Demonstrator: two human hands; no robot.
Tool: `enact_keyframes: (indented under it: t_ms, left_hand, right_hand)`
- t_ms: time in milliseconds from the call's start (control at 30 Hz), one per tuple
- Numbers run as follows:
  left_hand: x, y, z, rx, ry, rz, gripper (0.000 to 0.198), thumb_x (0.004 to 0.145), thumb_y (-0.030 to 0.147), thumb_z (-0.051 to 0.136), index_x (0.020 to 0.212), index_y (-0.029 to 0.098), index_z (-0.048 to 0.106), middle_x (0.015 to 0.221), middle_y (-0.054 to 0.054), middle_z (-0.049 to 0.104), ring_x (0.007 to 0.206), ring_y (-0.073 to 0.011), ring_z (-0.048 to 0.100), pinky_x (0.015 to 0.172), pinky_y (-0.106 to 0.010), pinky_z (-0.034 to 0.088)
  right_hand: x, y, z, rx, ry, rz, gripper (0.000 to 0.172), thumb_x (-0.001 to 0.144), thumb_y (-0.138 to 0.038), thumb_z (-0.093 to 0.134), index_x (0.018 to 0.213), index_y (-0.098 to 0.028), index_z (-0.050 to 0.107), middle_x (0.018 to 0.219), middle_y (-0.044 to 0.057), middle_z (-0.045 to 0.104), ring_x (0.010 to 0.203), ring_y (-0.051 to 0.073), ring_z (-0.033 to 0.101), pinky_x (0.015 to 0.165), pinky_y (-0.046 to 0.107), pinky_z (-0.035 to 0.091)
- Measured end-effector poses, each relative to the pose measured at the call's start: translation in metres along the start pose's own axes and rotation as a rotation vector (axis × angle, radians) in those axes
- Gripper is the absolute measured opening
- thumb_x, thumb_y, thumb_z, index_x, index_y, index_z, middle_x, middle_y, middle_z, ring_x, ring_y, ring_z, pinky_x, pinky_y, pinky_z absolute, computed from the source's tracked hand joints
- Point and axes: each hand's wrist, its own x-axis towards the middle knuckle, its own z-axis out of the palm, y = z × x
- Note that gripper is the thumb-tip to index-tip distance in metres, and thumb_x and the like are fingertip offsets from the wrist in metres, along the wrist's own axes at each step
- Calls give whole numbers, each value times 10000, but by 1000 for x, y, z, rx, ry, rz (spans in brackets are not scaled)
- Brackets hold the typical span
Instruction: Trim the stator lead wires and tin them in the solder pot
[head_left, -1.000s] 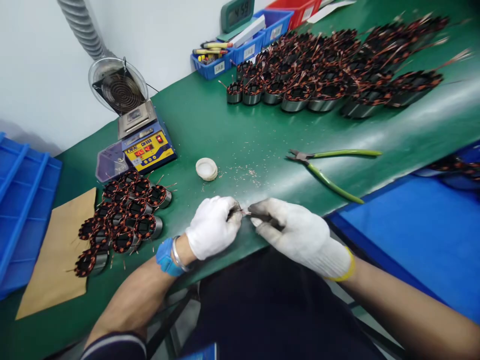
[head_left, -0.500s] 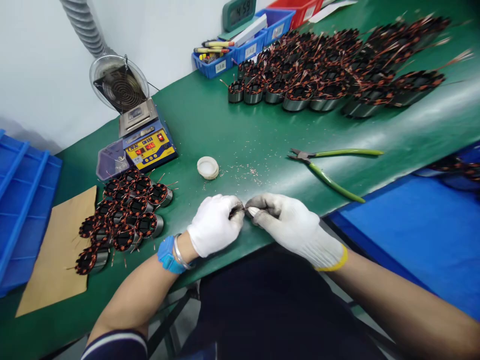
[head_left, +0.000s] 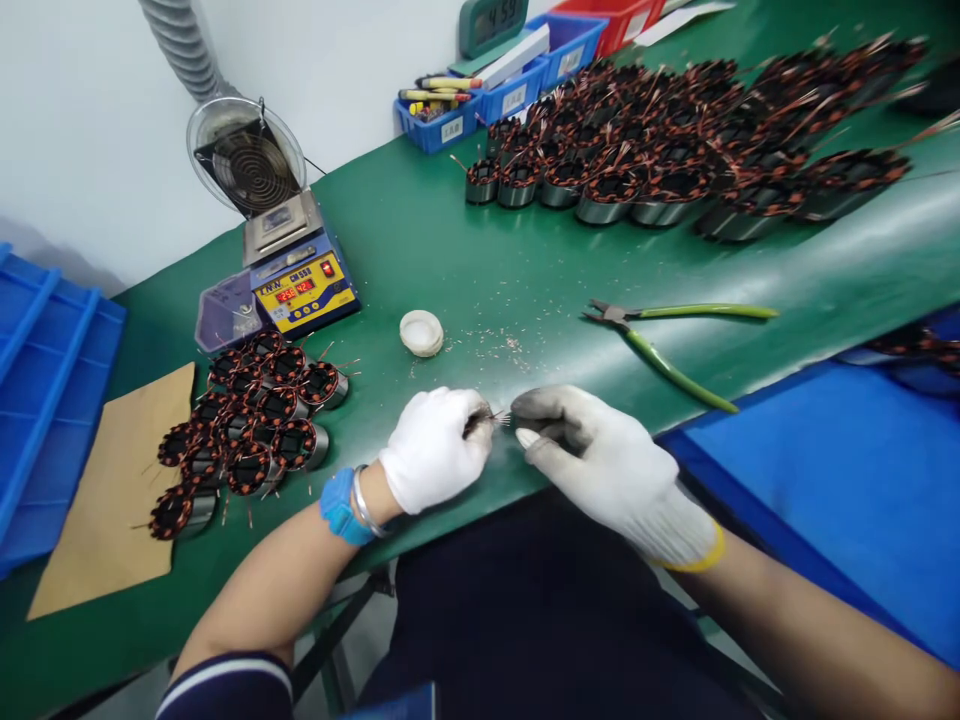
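My gloved left hand (head_left: 437, 450) is closed on a small bundle of fine wires (head_left: 502, 418), whose loose ends fan out past the fingertips to the right. Whether the wires lead to anything larger inside that hand is hidden. Just right of the wire ends is my gloved right hand (head_left: 600, 455), its darkened thumb and index finger parted and off the wires. A pale spot shows at the thumb's tip; I cannot tell whether it is glove or a small piece. Beyond the hands sits a small round white dish (head_left: 421, 333), with wire clippings (head_left: 510, 345) scattered beside it.
Green-handled cutters (head_left: 660, 340) lie open at right. Wound copper stators (head_left: 277, 405) stand at left near brown cardboard (head_left: 105, 500); many more stators (head_left: 607, 195) fill the back right. A yellow-fronted soldering pot (head_left: 307, 290), blue bins (head_left: 442, 130) and a clock (head_left: 491, 25) line the back.
My right hand has drawn back to the right, off the wires, and its thumb and finger have parted. The wire ends now show fanned out. The view has shifted slightly.
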Motion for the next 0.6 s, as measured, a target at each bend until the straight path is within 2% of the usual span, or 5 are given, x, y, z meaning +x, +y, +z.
enact_keyframes:
  t_ms: [100,333,467,600]
  left_hand:
    - [-1,-1,1,-1,11,12,130,927,193,570,922,209,699,874,-55,736,839,-229,670,786,-342,504]
    - [0,-1,-1,25,-17,-1,139,930,210,565,934,228,703,888,-50,740,860,-233,674,806,-346,516]
    - [1,-1,-1,14,-13,-1,145,929,204,558,930,226,702,871,-47,735,849,-231,668,801,-344,515]
    - [0,-3,3,12,6,4,133,925,210,568,932,227,700,883,-48,735,850,-229,666,806,-342,512]
  right_hand:
    - [-2,1,-1,-51,8,-134,215,825,-299,616,995,-230,729,1066,84,769,931,241,763,842,365,641]
    - [3,3,1,-101,-5,-248,251,863,-342,619,1041,-243,766,1143,89,767,1038,262,753,913,380,626]
    - [3,5,0,-111,9,-252,306,844,-360,638,1104,-246,754,1186,93,761,1079,275,744,932,392,624]
    - [-1,4,-1,-135,-7,-226,249,854,-350,628,1050,-253,749,1118,92,773,1010,278,752,897,403,626]
